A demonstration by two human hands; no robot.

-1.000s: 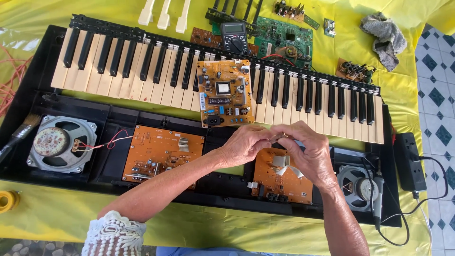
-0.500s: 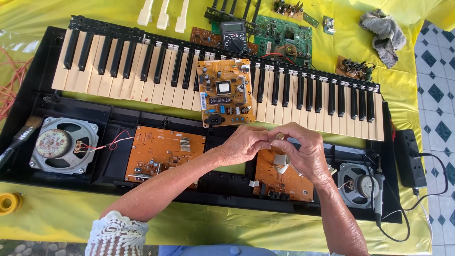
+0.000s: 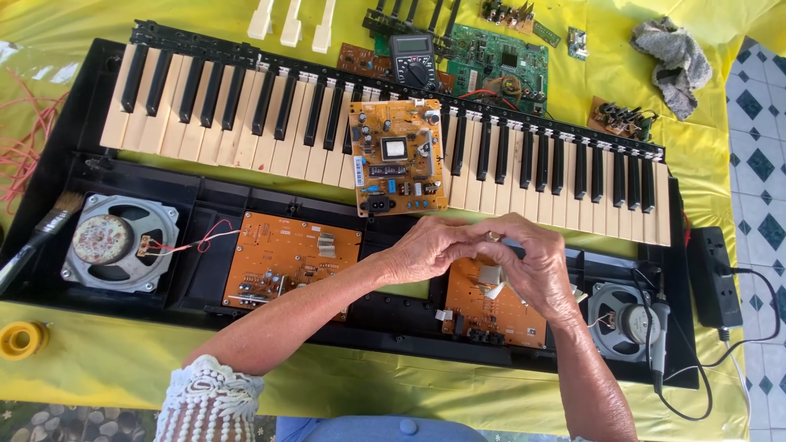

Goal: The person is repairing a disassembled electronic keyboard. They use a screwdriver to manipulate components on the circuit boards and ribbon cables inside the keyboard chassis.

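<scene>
Centrally, the opened keyboard chassis (image 3: 49, 270) spans the yellow cloth (image 3: 98, 368), key bed at its far edge. Over its right orange circuit board (image 3: 483, 315), the left hand (image 3: 426, 250) and right hand (image 3: 532, 262) meet, fingertips pressed together, pinching a small metallic part (image 3: 494, 236), mostly hidden between them.

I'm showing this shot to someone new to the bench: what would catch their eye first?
Probably the opened black electronic keyboard across the yellow cloth, its long row of cream and black keys exposed. Next, the orange circuit board lying on the keys at centre, and just below it the left hand and right hand pressed together over something small.
</scene>
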